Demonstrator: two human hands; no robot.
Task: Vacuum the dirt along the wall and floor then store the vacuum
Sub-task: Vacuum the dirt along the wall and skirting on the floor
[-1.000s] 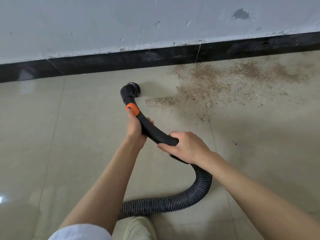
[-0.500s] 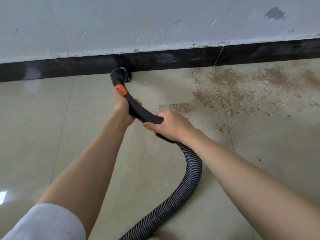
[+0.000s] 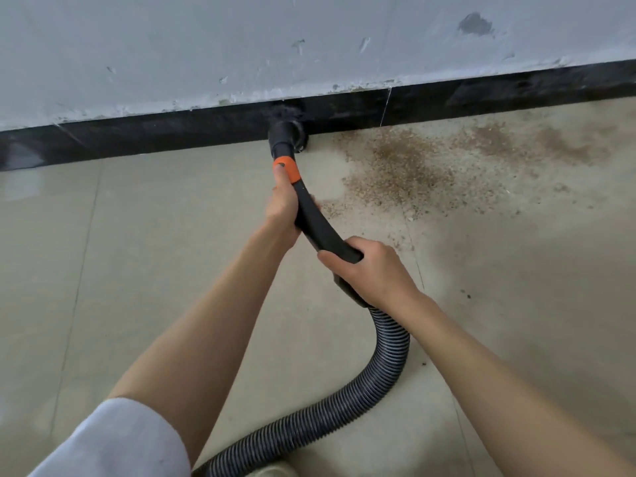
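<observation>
Against the baseboard (image 3: 206, 129) — brush nozzle (image 3: 287, 127), no readable writing — both hands gripping.

Left hand (image 3: 283, 208) and right hand (image 3: 370, 270) grip black wand (image 3: 318, 223); brush nozzle (image 3: 286, 127) against baseboard (image 3: 172, 132); dirt (image 3: 406, 166) right of nozzle.

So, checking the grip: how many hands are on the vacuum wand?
2. The left hand grips just below the orange collar; the right hand grips lower, where the ribbed hose begins.

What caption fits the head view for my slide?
Both hands, left hand and right hand, hold the vacuum wand, brush nozzle against the baseboard.
</observation>
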